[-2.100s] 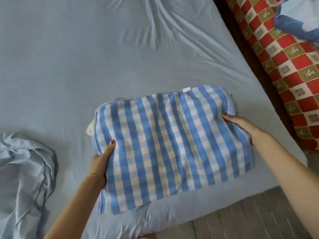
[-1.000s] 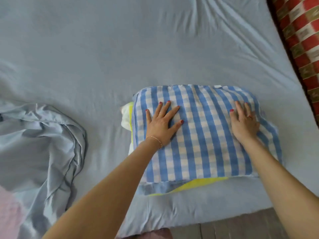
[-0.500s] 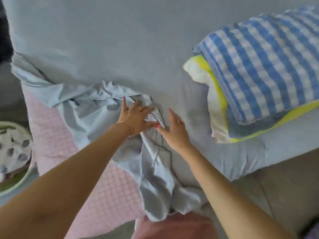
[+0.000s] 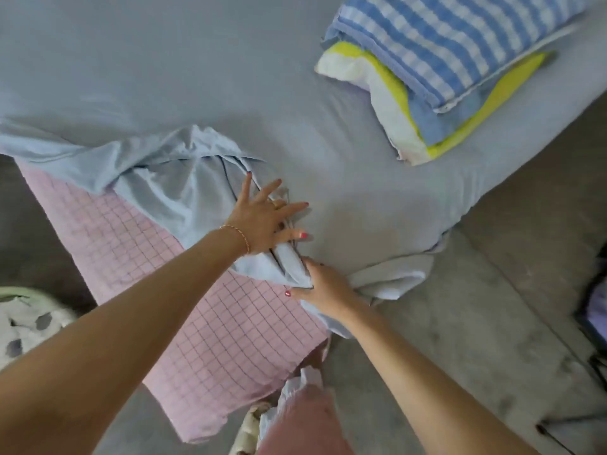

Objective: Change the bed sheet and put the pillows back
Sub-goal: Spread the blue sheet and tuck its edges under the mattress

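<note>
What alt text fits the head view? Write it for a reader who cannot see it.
A person's left hand presses flat on the bunched corner of a light blue bed sheet while the right hand grips its edge, above a bare pink checked mattress. A blue gingham pillow lies stacked on a yellow and white pillow at upper right.

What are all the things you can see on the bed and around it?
Bed sheet: one, pale blue, spread over the bed, corner bunched and loose.
Mattress: one, pink with a grid, bare at the near corner.
Checked pillow: one, blue and white, top right, on the other pillow.
Lower pillow: one, white, yellow and blue, underneath.
Floor: grey, to the right.
Spotted thing: one, white with grey spots, left edge; unclear what.
Left hand: fingers spread on the bunched sheet.
Right hand: grips the sheet's edge.
</note>
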